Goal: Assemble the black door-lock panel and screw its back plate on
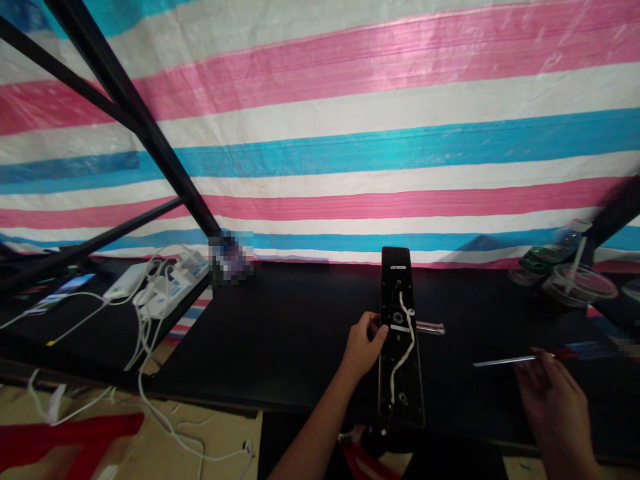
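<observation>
A long black door-lock panel (400,373) lies back side up on the black table (280,333), with a white cable running down its middle and a metal handle (429,327) sticking out to the right. My left hand (364,347) grips the panel's left edge, fingers curled round it. My right hand (553,393) is closed on a screwdriver (520,360) with a red and blue handle; its metal shaft points left, toward the panel, a short way off.
Clear plastic cups with lids and a water bottle (567,267) stand at the back right. A second black table at left carries power strips, chargers (165,283) and a phone (63,290), with white cables hanging to the floor. A striped tarp hangs behind; black frame bars cross upper left.
</observation>
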Available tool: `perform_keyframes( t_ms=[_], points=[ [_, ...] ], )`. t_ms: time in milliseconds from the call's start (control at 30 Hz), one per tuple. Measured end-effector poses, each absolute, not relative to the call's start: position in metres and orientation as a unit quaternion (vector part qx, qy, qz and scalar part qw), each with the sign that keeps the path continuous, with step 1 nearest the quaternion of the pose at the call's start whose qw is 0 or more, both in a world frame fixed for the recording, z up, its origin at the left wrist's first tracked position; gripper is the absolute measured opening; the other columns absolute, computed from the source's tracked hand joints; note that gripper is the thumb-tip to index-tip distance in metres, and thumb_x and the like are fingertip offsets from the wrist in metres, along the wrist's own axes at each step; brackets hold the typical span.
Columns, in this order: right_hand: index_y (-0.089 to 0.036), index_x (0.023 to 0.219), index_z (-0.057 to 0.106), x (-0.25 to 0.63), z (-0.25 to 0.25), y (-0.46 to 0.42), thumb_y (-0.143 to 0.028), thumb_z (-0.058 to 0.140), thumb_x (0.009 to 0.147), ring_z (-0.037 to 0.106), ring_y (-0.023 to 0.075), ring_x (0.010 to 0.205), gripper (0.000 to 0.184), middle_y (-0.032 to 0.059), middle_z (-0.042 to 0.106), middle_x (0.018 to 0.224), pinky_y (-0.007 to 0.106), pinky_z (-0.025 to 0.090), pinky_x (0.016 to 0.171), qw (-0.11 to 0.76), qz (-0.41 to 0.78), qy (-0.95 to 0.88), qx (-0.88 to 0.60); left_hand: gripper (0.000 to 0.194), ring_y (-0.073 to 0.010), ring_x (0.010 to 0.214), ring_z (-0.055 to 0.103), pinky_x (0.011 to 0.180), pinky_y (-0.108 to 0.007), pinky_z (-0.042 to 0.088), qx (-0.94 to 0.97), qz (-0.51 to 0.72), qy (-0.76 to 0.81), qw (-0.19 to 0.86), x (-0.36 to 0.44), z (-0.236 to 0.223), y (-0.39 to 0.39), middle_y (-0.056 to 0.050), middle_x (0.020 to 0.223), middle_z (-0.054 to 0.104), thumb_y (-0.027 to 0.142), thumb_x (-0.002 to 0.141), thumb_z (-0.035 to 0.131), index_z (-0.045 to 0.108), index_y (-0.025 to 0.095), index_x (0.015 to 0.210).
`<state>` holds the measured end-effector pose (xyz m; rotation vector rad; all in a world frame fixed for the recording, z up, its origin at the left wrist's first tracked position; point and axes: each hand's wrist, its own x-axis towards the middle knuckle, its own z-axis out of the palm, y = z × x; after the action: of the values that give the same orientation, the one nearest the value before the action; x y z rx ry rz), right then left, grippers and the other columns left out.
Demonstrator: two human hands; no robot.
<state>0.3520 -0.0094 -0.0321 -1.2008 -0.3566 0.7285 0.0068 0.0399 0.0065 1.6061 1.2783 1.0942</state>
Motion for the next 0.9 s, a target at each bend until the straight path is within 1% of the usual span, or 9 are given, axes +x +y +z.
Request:
perform_keyframes(
  t_ms=[100,167,300,433,567,633,700,767,900],
  points=[
    [-0.018,0.089,0.067,0.349,-0.023,-0.015,-0.029,0.076,0.072,0.043,0.0053,0.047,0.022,-0.0102,0.042,0.057,0.026,0.057,0.073,0.748,0.38,-0.158,-0.52,0.029,-0.015,0.068,0.056,0.068,-0.027,0.043,0.633,0.433,0.504,0.397,0.007,0.005,0.041,0.002,0.072,0.059,0.043,0.092,0.055,0.063,0.018,0.105],
    [-0.018,0.091,0.068,0.346,-0.017,-0.016,-0.029,0.076,0.073,0.036,0.0038,0.043,0.023,-0.011,0.042,0.058,0.026,0.057,0.074,0.74,0.406,-0.163,-0.51,0.03,-0.0148,0.068,0.056,0.068,-0.027,0.043,0.631,0.434,0.503,0.4,0.007,0.004,0.042,0.003,0.072,0.059,0.043,0.092,0.055,0.063,0.018,0.105],
    [-0.019,0.089,0.068,0.344,-0.013,-0.013,-0.031,0.076,0.067,0.052,0.0085,0.056,0.026,-0.0048,0.058,0.069,0.029,0.056,0.074,0.734,0.452,-0.121,-0.493,0.029,-0.0147,0.067,0.055,0.067,-0.027,0.042,0.627,0.432,0.506,0.405,0.007,0.004,0.042,0.003,0.07,0.057,0.043,0.092,0.056,0.063,0.018,0.104],
    [-0.022,0.083,0.067,0.347,-0.019,-0.009,-0.036,0.077,0.069,0.058,0.0125,0.065,0.022,-0.0028,0.061,0.073,0.034,0.054,0.078,0.721,0.463,-0.163,-0.488,0.03,-0.0146,0.067,0.055,0.068,-0.027,0.042,0.628,0.438,0.501,0.403,0.007,0.004,0.041,0.003,0.071,0.057,0.043,0.092,0.055,0.063,0.017,0.106],
    [-0.026,0.1,0.068,0.347,-0.031,-0.006,-0.036,0.078,0.069,0.064,0.0165,0.08,0.034,0.0012,0.069,0.099,0.038,0.052,0.083,0.708,0.445,-0.209,-0.507,0.029,-0.0147,0.067,0.056,0.067,-0.027,0.042,0.63,0.436,0.501,0.403,0.007,0.005,0.04,0.003,0.071,0.058,0.042,0.092,0.055,0.063,0.017,0.104],
    [-0.025,0.101,0.068,0.347,-0.036,-0.006,-0.04,0.078,0.069,0.065,0.0179,0.082,0.037,0.0031,0.069,0.104,0.039,0.052,0.083,0.697,0.451,-0.219,-0.512,0.029,-0.0147,0.067,0.056,0.066,-0.027,0.042,0.63,0.435,0.502,0.403,0.007,0.006,0.04,0.003,0.07,0.058,0.042,0.092,0.055,0.063,0.018,0.104],
    [-0.023,0.098,0.069,0.348,-0.039,-0.007,-0.047,0.079,0.07,0.065,0.0181,0.08,0.038,0.0027,0.069,0.096,0.04,0.053,0.082,0.694,0.456,-0.217,-0.513,0.029,-0.0146,0.067,0.056,0.066,-0.026,0.042,0.631,0.434,0.504,0.401,0.007,0.006,0.04,0.003,0.07,0.057,0.043,0.092,0.055,0.063,0.018,0.105],
    [-0.022,0.092,0.068,0.349,-0.039,-0.009,-0.051,0.081,0.068,0.062,0.0162,0.07,0.039,-0.0009,0.065,0.078,0.04,0.055,0.082,0.692,0.466,-0.21,-0.51,0.029,-0.0146,0.067,0.056,0.066,-0.026,0.042,0.633,0.433,0.504,0.398,0.007,0.006,0.04,0.003,0.07,0.057,0.043,0.093,0.054,0.063,0.018,0.105],
    [-0.022,0.073,0.06,0.349,-0.036,-0.015,-0.053,0.081,0.069,0.044,0.0103,0.045,0.038,-0.0102,0.036,0.044,0.044,0.056,0.089,0.65,0.51,-0.243,-0.509,0.031,-0.0147,0.067,0.056,0.066,-0.027,0.043,0.634,0.434,0.502,0.397,0.007,0.005,0.04,0.003,0.072,0.058,0.044,0.093,0.055,0.063,0.018,0.106]
  ],
)
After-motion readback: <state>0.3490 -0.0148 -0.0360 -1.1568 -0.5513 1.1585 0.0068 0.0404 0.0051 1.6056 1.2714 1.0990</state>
